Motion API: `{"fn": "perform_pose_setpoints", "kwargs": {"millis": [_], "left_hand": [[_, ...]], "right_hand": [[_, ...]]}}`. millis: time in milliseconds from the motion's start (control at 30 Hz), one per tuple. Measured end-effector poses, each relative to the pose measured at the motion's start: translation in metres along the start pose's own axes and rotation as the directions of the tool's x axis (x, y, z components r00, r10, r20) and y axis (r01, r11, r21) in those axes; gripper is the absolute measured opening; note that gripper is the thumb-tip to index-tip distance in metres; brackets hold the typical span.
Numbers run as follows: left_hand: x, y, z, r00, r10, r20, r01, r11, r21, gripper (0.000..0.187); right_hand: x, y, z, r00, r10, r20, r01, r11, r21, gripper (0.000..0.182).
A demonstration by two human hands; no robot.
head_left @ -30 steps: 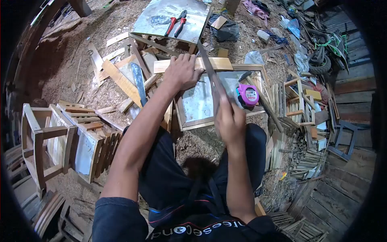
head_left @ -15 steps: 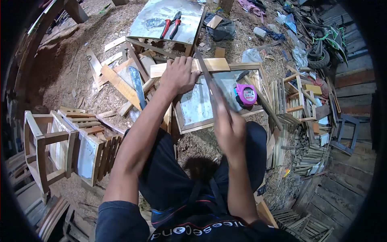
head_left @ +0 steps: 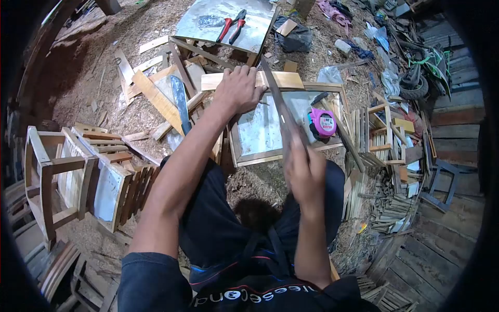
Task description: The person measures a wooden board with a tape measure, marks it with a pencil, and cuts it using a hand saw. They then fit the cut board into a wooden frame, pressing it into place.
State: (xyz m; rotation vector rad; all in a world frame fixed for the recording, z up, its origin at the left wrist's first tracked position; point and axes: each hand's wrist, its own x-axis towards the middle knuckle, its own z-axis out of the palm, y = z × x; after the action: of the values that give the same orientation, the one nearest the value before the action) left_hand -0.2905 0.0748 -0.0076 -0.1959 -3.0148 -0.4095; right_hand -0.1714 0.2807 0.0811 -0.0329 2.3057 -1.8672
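Observation:
My left hand [head_left: 240, 89] is closed over a pale wooden board [head_left: 288, 80], pressing it down on a framed panel [head_left: 257, 127]. In my right hand [head_left: 305, 177] is the handle end of a handsaw [head_left: 279, 104], its handle hidden by my fingers. The saw's long dark blade lies across the board, just right of my left hand, with its tip past the far edge. A pink tape measure [head_left: 323, 124] sits on the panel, right of the blade. Left of my left forearm rests a broad-bladed knife [head_left: 179, 99].
Red-handled pliers [head_left: 232, 27] lie on a low metal-topped table [head_left: 202, 11] ahead. Wood offcuts [head_left: 153, 93] litter the shavings-covered ground. Wooden frames [head_left: 62, 171] are stacked at left, more slats [head_left: 392, 208] at right. A motorbike wheel [head_left: 414, 87] shows at far right.
The saw has slid slightly back toward my body with my right hand. My left hand stays on the board. The whole view has shifted a little.

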Motion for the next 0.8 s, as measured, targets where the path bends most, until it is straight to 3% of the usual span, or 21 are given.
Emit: {"fn": "perform_pose_setpoints", "kwargs": {"millis": [33,67,100,167,233,300,367,467,500,567,667,767,800], "left_hand": [[0.002,-0.002,-0.002,1.0,-0.009,0.014,0.009,1.0,-0.003,0.056],[0.003,-0.006,-0.002,1.0,-0.02,0.004,0.02,1.0,-0.002,0.056],[0.001,-0.005,0.003,1.0,-0.006,-0.029,0.006,1.0,0.003,0.055],[0.001,-0.003,0.004,0.998,0.017,-0.066,-0.016,1.0,0.014,0.055],[0.003,-0.005,0.003,1.0,-0.01,-0.007,0.011,0.999,0.032,0.054],[0.004,-0.007,0.009,0.998,0.036,-0.057,-0.035,0.999,0.021,0.054],[0.005,-0.005,0.001,1.0,-0.002,0.011,0.002,1.0,0.006,0.054],[-0.002,-0.004,0.002,1.0,0.021,-0.021,-0.021,1.0,0.004,0.055],[-0.003,-0.002,0.002,0.999,0.021,-0.044,-0.021,1.0,-0.008,0.055],[-0.005,-0.003,0.004,0.999,0.026,-0.045,-0.026,1.0,-0.002,0.056],[-0.003,-0.002,0.005,0.998,0.044,-0.043,-0.044,0.999,0.005,0.056],[-0.003,-0.002,0.0,1.0,0.02,0.018,-0.02,1.0,-0.001,0.056],[-0.003,-0.003,0.001,1.0,0.024,-0.018,-0.023,1.0,0.018,0.056]], "right_hand": [[-0.012,-0.018,-0.008,1.0,-0.008,0.008,0.008,1.0,-0.004,0.045],[-0.02,-0.034,-0.016,0.998,0.011,0.067,-0.008,0.999,-0.037,0.027],[-0.027,-0.041,-0.021,0.992,0.05,0.114,-0.042,0.997,-0.069,0.04],[0.018,-0.007,-0.002,0.997,-0.015,0.082,0.018,0.999,-0.027,0.043],[0.059,0.01,0.013,0.971,0.238,0.003,-0.236,0.962,-0.135,0.042],[0.029,0.006,0.003,0.98,0.198,-0.006,-0.198,0.977,-0.081,0.046],[-0.023,-0.014,-0.009,1.0,0.026,0.011,-0.026,1.0,-0.016,0.048],[-0.017,0.004,-0.001,0.998,0.044,-0.051,-0.043,0.999,0.018,0.049],[0.01,0.011,0.009,0.998,-0.044,-0.035,0.042,0.997,-0.059,0.049],[0.04,0.001,0.022,0.99,0.125,-0.062,-0.132,0.984,-0.124,0.048],[-0.008,0.005,-0.005,1.0,0.016,-0.008,-0.015,1.0,0.021,0.049],[-0.029,-0.009,-0.011,0.999,0.036,-0.002,-0.035,0.996,0.082,0.049],[-0.007,-0.002,-0.001,0.999,-0.047,-0.026,0.046,0.998,-0.033,0.048]]}}
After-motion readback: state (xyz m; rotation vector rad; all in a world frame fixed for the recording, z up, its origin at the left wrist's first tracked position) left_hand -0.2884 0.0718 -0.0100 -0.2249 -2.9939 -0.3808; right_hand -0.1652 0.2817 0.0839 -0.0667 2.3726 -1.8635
